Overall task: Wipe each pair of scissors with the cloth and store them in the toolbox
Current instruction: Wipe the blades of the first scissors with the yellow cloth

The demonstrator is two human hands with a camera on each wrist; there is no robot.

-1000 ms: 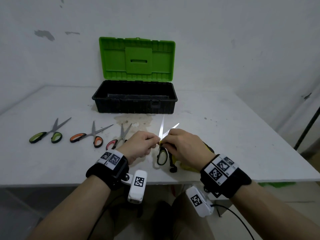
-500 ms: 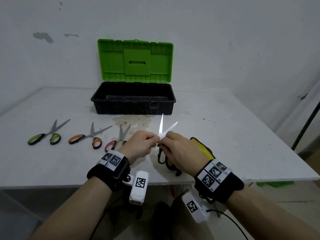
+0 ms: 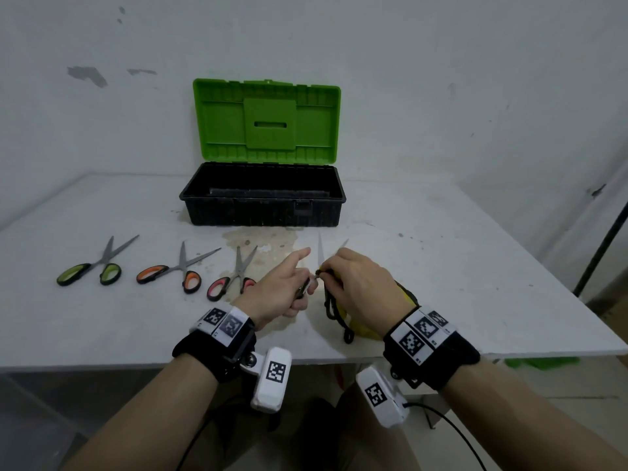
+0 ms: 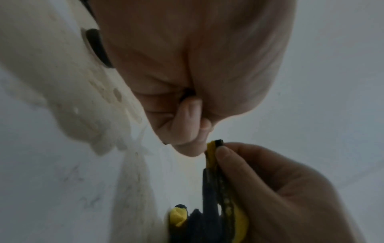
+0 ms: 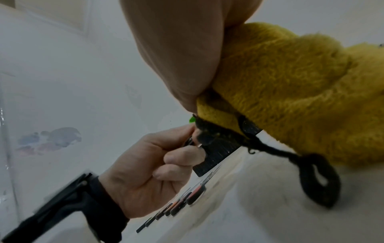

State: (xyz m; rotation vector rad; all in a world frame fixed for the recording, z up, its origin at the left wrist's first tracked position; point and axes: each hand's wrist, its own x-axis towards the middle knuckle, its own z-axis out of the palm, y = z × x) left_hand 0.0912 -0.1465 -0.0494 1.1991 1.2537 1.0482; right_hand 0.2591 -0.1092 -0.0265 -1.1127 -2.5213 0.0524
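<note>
My left hand (image 3: 299,283) grips the dark handles of a pair of scissors, index finger stretched forward; its open blades (image 3: 320,249) point away from me above both hands. My right hand (image 3: 328,273) pinches a yellow cloth (image 3: 365,329) with black trim against the blades' base. The right wrist view shows the fluffy cloth (image 5: 290,82) bunched in my palm and the left hand (image 5: 166,159) curled round the handle. Three more scissors lie in a row: green-handled (image 3: 88,270), orange-handled (image 3: 176,270), red-handled (image 3: 234,280). The black toolbox (image 3: 261,212) stands open behind, green lid (image 3: 266,120) upright.
The white table (image 3: 458,283) has a brownish stain (image 3: 258,239) in front of the toolbox. A white wall rises just behind the box. A dark pole (image 3: 601,243) leans past the table's right edge. The cloth's black loop (image 3: 346,334) trails near the front edge.
My left hand has shifted from pinching near the blades' base down to the handles, its index finger now stretched out. The right hand and cloth have moved up to the base of the blades.
</note>
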